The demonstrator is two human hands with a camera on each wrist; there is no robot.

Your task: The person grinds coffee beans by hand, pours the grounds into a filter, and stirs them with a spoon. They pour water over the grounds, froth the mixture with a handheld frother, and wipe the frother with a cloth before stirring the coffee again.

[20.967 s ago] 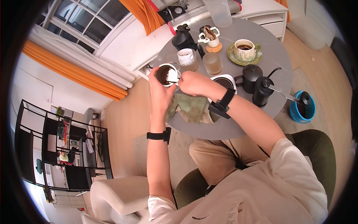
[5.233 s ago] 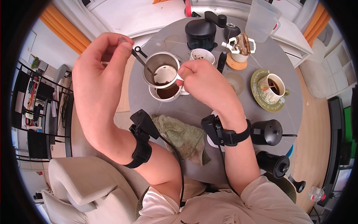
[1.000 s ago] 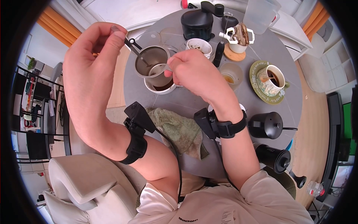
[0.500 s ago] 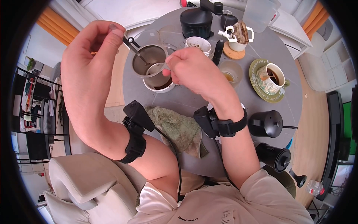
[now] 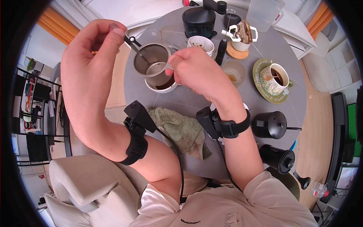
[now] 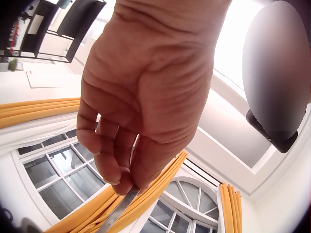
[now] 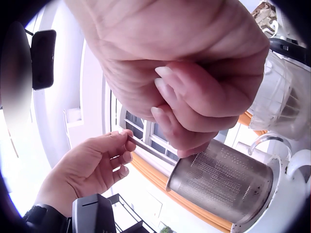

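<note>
In the head view my left hand (image 5: pixel 89 64) is raised at the upper left, pinching the end of a slim metal spoon (image 5: pixel 137 52) between thumb and fingertips. The spoon slants down into a perforated metal strainer (image 5: pixel 159 56). My right hand (image 5: pixel 198 70) grips the strainer's side handle, mostly hidden by the fingers. Tilted, the strainer stands over a white cup (image 5: pixel 162 90) of dark liquid on the table. In the right wrist view, the lower end of the strainer (image 7: pixel 221 187) is at the cup's mouth, and dark specks dot the rim (image 7: pixel 278 194).
Behind the hands stand a black lidded grinder (image 5: pixel 197 24), a white cup with grounds (image 5: pixel 201 42) and a black milk frother (image 5: pixel 221 55). A glass (image 5: pixel 235 72) and a saucered coffee cup (image 5: pixel 278 79) are right; a green towel (image 5: pixel 179 130) lies in front. Black kettle (image 5: pixel 270 125) front right.
Twenty-one seconds ago my left hand held the white cup and my right the spoon; now the cup stands down, with spoon left and strainer right. Over the last second the hands barely shift.
</note>
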